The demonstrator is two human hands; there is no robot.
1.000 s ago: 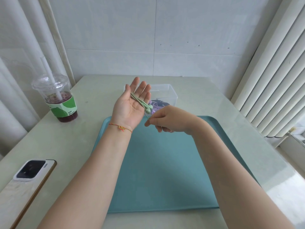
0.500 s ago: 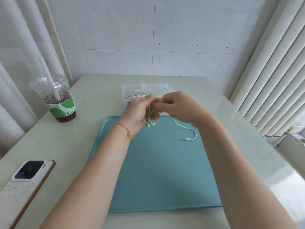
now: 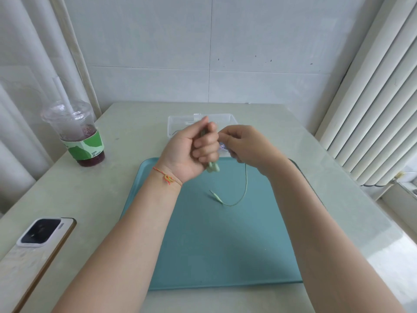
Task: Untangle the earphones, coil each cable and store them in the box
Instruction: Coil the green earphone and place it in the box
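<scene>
My left hand [image 3: 194, 150] grips the pale green earphones in a fist above the far edge of the teal tray [image 3: 216, 245]; the two earbuds [image 3: 212, 167] poke out below the fingers. My right hand [image 3: 246, 147] pinches the green cable beside the left fist. The loose cable [image 3: 244, 188] hangs from the right hand down to the tray, ending in the plug [image 3: 215, 195]. The clear plastic box [image 3: 228, 119] stands behind both hands with a purple earphone [image 3: 222, 146] partly visible in it.
A lidded drink cup [image 3: 76, 134] with a straw stands at the left of the table. A phone [image 3: 33, 247] lies face down near the front left edge. Vertical blinds [image 3: 372, 98] hang at the right.
My left hand went from flat and open with the earbuds on its palm to a fist around them. The right hand moved beside it, and the cable's tail and plug now lie nearer on the tray.
</scene>
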